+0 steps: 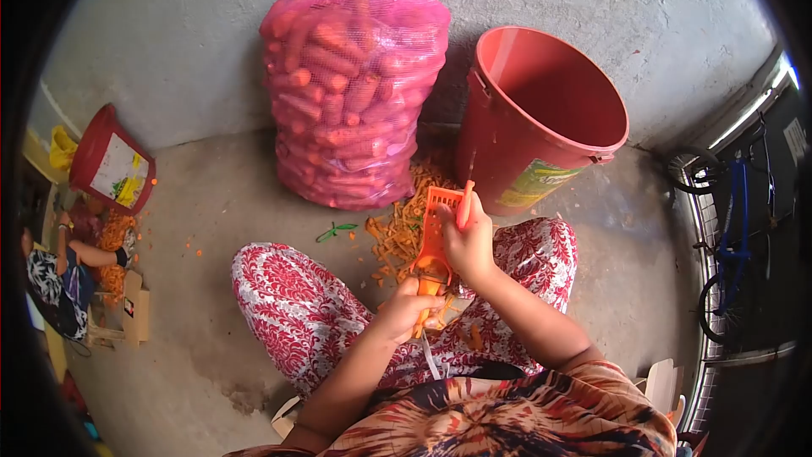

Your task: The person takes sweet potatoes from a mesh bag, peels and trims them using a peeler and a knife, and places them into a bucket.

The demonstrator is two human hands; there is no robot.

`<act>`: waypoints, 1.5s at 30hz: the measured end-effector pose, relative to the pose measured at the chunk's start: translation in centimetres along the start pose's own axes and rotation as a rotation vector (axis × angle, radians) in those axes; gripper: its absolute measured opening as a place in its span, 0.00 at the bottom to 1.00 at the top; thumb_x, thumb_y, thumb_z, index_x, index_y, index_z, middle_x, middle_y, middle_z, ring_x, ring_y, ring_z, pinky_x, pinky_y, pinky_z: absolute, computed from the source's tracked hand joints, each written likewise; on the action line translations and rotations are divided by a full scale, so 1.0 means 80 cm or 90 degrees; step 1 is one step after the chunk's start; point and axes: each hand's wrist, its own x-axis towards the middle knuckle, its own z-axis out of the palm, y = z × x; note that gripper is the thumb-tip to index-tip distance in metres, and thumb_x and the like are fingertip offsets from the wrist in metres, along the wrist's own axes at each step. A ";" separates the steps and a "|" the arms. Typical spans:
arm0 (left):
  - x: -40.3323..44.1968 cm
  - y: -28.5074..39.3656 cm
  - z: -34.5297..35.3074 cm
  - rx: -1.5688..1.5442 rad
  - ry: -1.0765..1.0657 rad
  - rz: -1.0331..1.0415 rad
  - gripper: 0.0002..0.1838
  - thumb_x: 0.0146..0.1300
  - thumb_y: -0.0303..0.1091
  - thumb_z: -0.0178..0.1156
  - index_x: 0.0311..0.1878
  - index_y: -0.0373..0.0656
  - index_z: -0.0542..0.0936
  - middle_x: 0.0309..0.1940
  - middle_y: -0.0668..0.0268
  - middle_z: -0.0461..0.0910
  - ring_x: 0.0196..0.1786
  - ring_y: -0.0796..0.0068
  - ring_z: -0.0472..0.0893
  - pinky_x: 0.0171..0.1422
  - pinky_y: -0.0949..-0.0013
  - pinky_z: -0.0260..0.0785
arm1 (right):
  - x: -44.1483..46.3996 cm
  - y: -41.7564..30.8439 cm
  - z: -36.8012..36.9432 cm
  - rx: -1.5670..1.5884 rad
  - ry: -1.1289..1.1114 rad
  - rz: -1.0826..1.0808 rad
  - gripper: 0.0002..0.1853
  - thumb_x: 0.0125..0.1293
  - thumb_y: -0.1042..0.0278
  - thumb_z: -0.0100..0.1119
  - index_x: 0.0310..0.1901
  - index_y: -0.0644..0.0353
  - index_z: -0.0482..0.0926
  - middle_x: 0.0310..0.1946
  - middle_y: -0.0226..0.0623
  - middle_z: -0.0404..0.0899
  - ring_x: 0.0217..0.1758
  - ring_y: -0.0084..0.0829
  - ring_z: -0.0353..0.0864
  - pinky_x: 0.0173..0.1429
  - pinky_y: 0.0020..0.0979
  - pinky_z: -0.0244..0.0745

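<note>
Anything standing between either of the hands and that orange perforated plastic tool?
Nothing visible does: the right hand is against the side of the orange perforated plastic tool, the left hand at its lower end. The carrot peelings and pink mesh bag lie beyond, not between.

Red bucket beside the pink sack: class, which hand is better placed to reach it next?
Probably the right hand: it lies nearer the red bucket, while the left hand sits farther back. Both are occupied.

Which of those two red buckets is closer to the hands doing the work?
The large bucket right of the pink sack, just beyond the right hand; its label is green and yellow. The other bucket sits far left, with a largely white label.
</note>
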 end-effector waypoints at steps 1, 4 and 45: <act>0.002 -0.001 -0.001 0.008 -0.007 -0.005 0.17 0.50 0.18 0.50 0.44 0.43 0.63 0.31 0.69 0.66 0.24 0.83 0.66 0.20 0.81 0.57 | -0.001 -0.002 0.001 -0.009 -0.004 0.059 0.05 0.57 0.76 0.52 0.32 0.64 0.67 0.21 0.37 0.71 0.24 0.23 0.69 0.30 0.26 0.66; -0.002 0.000 0.010 -0.030 0.004 0.033 0.17 0.50 0.18 0.50 0.44 0.42 0.63 0.31 0.69 0.66 0.24 0.83 0.66 0.20 0.81 0.57 | 0.003 0.013 0.002 -0.056 0.035 0.007 0.05 0.57 0.75 0.52 0.32 0.64 0.66 0.21 0.37 0.71 0.23 0.22 0.69 0.29 0.26 0.66; -0.013 0.015 0.001 -0.130 -0.049 -0.077 0.06 0.53 0.23 0.49 0.35 0.43 0.66 0.18 0.74 0.60 0.14 0.90 0.56 0.14 0.85 0.46 | 0.054 0.021 -0.032 0.199 0.058 0.039 0.03 0.60 0.73 0.49 0.32 0.60 0.67 0.17 0.24 0.68 0.15 0.15 0.64 0.17 0.19 0.59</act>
